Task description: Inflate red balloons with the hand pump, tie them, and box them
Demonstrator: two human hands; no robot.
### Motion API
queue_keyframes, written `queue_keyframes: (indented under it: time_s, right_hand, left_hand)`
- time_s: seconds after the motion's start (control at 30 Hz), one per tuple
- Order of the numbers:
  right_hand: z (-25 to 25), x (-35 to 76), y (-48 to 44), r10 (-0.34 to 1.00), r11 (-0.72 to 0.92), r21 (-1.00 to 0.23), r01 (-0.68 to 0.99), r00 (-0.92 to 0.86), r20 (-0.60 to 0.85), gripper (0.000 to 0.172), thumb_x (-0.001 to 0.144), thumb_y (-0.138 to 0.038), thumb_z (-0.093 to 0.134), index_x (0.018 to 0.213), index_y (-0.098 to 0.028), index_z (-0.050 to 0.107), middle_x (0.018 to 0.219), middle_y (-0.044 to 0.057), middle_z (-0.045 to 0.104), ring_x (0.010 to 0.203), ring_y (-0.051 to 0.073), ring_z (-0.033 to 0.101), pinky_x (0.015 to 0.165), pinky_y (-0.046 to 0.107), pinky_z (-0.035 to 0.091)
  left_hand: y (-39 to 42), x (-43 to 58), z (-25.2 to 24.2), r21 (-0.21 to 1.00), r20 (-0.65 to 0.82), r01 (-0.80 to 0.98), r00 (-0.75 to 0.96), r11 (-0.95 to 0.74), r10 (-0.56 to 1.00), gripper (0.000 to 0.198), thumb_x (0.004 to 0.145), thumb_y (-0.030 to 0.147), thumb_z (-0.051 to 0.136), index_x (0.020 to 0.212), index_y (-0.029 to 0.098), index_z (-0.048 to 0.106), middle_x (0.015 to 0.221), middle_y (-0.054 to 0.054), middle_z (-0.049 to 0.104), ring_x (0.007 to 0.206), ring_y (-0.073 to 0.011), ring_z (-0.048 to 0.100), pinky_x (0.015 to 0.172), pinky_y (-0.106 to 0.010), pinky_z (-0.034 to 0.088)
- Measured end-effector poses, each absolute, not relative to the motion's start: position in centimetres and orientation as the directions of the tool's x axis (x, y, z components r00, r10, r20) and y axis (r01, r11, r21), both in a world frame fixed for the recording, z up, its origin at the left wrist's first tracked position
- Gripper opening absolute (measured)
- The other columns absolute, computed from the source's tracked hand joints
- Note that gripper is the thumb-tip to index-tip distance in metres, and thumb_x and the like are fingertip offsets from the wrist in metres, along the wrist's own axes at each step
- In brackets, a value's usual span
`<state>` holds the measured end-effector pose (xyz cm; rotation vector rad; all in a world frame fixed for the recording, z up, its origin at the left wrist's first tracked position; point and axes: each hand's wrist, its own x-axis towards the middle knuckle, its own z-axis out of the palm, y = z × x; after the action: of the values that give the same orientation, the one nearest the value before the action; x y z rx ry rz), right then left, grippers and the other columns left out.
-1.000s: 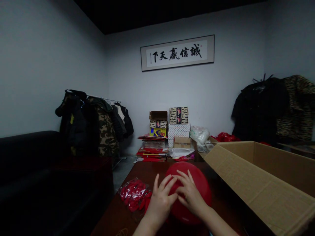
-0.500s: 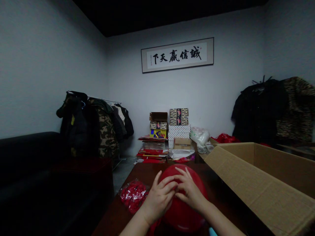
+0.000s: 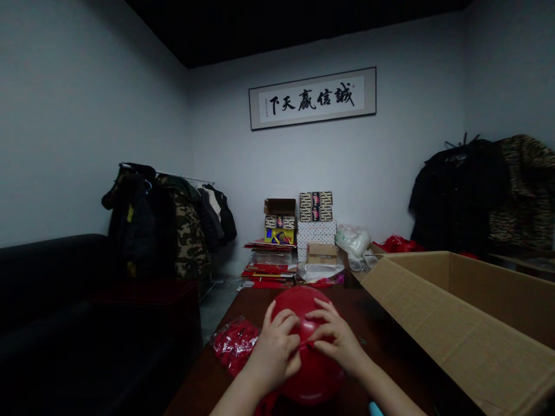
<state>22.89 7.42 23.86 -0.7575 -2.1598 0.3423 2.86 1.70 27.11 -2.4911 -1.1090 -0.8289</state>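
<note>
A round, glossy red balloon [image 3: 318, 375] sits in front of me over the dark brown table. At its middle, a small nub is pinched between the fingertips of my right hand [image 3: 336, 341]. My left hand [image 3: 277, 346] is closed at the balloon's near side, its fingers curled towards the same nub. What its fingertips hold is partly hidden by the hand itself. Close to my left wrist lies a clear plastic bag [image 3: 236, 344] of red items, too blurred to name.
A large open cardboard box [image 3: 455, 323] stands at the right. Something light blue [image 3: 375, 409] shows at the bottom edge. Several stacked boxes [image 3: 316, 231] are against the far wall. A black sofa [image 3: 52, 289] and hanging coats [image 3: 186, 219] are on the left.
My hands have drawn slightly apart, the left hand now more tightly curled. The balloon has shifted a little to the left.
</note>
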Motion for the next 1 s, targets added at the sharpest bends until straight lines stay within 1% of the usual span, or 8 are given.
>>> queue_keyframes:
  time_s: [0.17,0.23,0.3,0.47,0.6,0.8,0.9,1.0]
  right_hand:
    - [22.8,22.4,7.8,0.619,0.786,-0.532,0.316,-0.400,0.676,0.013,0.069,-0.022,0.063,0.077,-0.032,0.069,0.116,0.001,0.063,0.131,0.022,0.034,0.108,0.051,0.029]
    - [22.6,22.5,7.9,0.623,0.782,-0.534,0.321,-0.387,0.680,0.017,0.069,-0.018,0.062,0.076,-0.032,0.069,0.117,0.000,0.062,0.132,0.022,0.034,0.109,0.052,0.026]
    - [22.6,22.8,8.0,0.624,0.781,-0.526,0.336,-0.380,0.683,0.016,0.069,-0.020,0.062,0.076,-0.033,0.069,0.118,-0.001,0.062,0.132,0.023,0.033,0.110,0.056,0.021]
    - [22.2,23.5,7.9,0.625,0.780,-0.533,0.328,-0.358,0.694,0.010,0.072,-0.028,0.063,0.078,-0.034,0.069,0.121,0.000,0.061,0.131,0.024,0.034,0.108,0.057,0.025]
    - [21.6,23.0,7.7,0.619,0.782,-0.545,0.302,-0.278,0.734,0.010,0.074,-0.031,0.062,0.079,-0.035,0.069,0.121,0.000,0.062,0.128,0.023,0.038,0.109,0.057,0.026]
    - [20.9,22.4,7.9,0.579,0.787,-0.424,0.447,-0.298,0.759,0.014,0.079,-0.037,0.056,0.087,-0.039,0.067,0.123,-0.002,0.061,0.128,0.023,0.039,0.108,0.065,0.018]
    - [20.3,22.8,8.1,0.554,0.787,-0.328,0.523,-0.364,0.749,0.018,0.081,-0.037,0.053,0.093,-0.043,0.065,0.124,-0.003,0.060,0.128,0.023,0.039,0.107,0.066,0.018]
    - [19.9,22.9,8.0,0.563,0.780,-0.331,0.530,-0.366,0.741,0.017,0.082,-0.037,0.052,0.092,-0.041,0.065,0.119,-0.003,0.063,0.127,0.022,0.040,0.107,0.064,0.024]
  left_hand:
    - [1.7,4.7,26.1,0.356,0.687,0.651,0.303,-0.670,0.660,0.013,0.068,0.011,0.057,0.066,0.022,0.062,0.113,-0.004,0.058,0.115,-0.0217,0.046,0.105,-0.045,0.031]
    - [1.5,5.2,26.0,0.426,0.672,0.598,0.292,-0.679,0.680,0.012,0.067,0.010,0.057,0.065,0.021,0.061,0.114,-0.005,0.057,0.113,-0.0203,0.049,0.099,-0.039,0.039]
    - [1.3,5.1,26.2,0.381,0.653,0.641,0.324,-0.666,0.685,0.009,0.066,0.012,0.060,0.065,0.022,0.060,0.110,-0.004,0.058,0.109,-0.0201,0.051,0.102,-0.042,0.036]
    - [1.9,3.4,26.9,0.008,0.704,0.814,0.408,-0.581,0.582,0.004,0.069,0.022,0.063,0.065,0.023,0.063,0.106,-0.003,0.064,0.115,-0.0258,0.048,0.109,-0.060,0.005]
    - [2.3,3.1,26.5,-0.024,0.744,0.846,0.371,-0.532,0.556,0.015,0.076,0.020,0.055,0.064,0.022,0.064,0.117,-0.003,0.064,0.122,-0.0272,0.045,0.107,-0.065,0.006]
    - [1.9,4.5,26.0,0.241,0.687,0.814,0.243,-0.529,0.685,0.023,0.074,0.013,0.049,0.058,0.021,0.062,0.125,-0.003,0.061,0.125,-0.0297,0.043,0.103,-0.070,0.017]
    - [2.4,4.6,26.0,0.507,0.629,0.677,0.131,-0.533,0.766,0.028,0.070,0.008,0.047,0.050,0.022,0.062,0.119,-0.003,0.064,0.125,-0.0286,0.045,0.102,-0.062,0.031]
    - [3.3,4.4,25.5,0.666,0.582,0.502,0.114,-0.552,0.805,0.029,0.073,0.011,0.047,0.060,0.024,0.070,0.125,-0.004,0.060,0.126,-0.0266,0.044,0.102,-0.054,0.036]
